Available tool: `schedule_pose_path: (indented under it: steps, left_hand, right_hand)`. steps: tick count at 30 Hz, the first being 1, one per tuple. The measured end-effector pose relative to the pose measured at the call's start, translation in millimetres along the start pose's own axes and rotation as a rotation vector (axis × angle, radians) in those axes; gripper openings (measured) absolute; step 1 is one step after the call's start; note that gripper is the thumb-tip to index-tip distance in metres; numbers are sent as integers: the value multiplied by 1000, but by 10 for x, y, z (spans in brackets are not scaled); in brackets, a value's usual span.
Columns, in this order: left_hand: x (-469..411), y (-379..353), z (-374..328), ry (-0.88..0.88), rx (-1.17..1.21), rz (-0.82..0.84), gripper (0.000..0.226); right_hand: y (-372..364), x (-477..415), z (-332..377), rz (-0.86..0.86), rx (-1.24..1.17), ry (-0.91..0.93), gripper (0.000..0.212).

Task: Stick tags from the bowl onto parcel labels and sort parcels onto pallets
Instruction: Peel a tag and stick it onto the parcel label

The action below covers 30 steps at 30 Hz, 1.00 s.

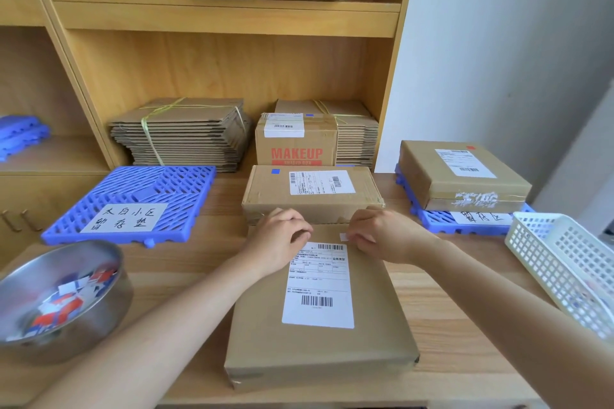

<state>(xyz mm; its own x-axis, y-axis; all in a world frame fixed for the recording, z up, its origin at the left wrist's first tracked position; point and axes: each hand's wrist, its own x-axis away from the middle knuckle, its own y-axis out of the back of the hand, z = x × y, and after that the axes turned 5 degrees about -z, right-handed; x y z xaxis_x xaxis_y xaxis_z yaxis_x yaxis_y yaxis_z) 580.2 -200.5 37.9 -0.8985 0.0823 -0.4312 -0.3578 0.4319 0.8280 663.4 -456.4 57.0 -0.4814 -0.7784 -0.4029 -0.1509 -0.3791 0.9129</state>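
**Current state.** The flat parcel (319,342) lies on the wooden table (465,325) directly in front of the person, with its shipping label (318,285) facing up. Both hands are at the parcel's far end. The right hand (382,237) pinches a small white tag (344,236) just above the label's top right corner. The left hand (282,236) sits beside the label's top left corner with fingers curled; whether it holds anything cannot be determined.

**Supply and destinations.** The steel bowl (59,295) at near left holds loose red, blue and white tags. The left pallet (133,206) carries only a handwritten sign. The right pallet (465,224) carries one taped parcel (465,179). A second parcel (312,192) and a MAKEUP box (295,143) stand behind the work area. A white basket (564,269) sits at far right.

**Handling, tag.**
- It is likely thin, light and limp.
- Hold it by one edge only.
- Lay it flat, then press with a fingertip.

**Handling, parcel.**
- It appears stiff and probably light.
- The taped kraft surface may be slightly slick.
- Grip it by the two long edges, one hand per side.
- Keep the label uppermost during transfer.
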Motion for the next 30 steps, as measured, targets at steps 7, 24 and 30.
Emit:
schedule_pose_path:
  steps: [7,24,30]
  left_hand:
    - [5,7,-31,-5,-15,-5,22]
    - [19,2,-40,-10,-45,-10,23]
    - [25,4,-46,-19,-59,-9,24]
  right_hand:
    - [-139,-7,237,-76,-184,-713,32]
    - [-225,-48,432,7,-303,-1047,59]
    - [-255,-40,468,-19,-298,-1045,68]
